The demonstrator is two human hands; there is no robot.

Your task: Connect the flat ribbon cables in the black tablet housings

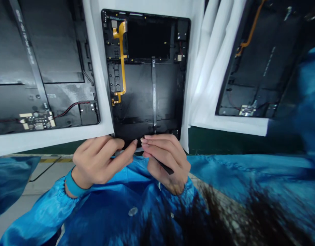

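Note:
In front of me lies an opened tablet housing point(169, 92), its black inside facing up. An orange flex cable point(123, 65) runs down its left side, and a grey ribbon cable point(154, 92) down its middle. My left hand point(101, 157) rests at the near left corner, its fingers bent and the thumb stretched towards the near edge, with nothing seen in it. My right hand point(167, 153) is closed round a slim black tool point(162, 165) at that edge. The tool's tip and the part under my fingertips are hidden.
To the left lies a larger opened tablet housing point(62, 68) with a small circuit board point(37, 119). At the right is another opened housing point(259, 75), beside a blurred blue sleeve point(308, 102). White cloth point(205, 89) lies under them on the green table point(208, 141).

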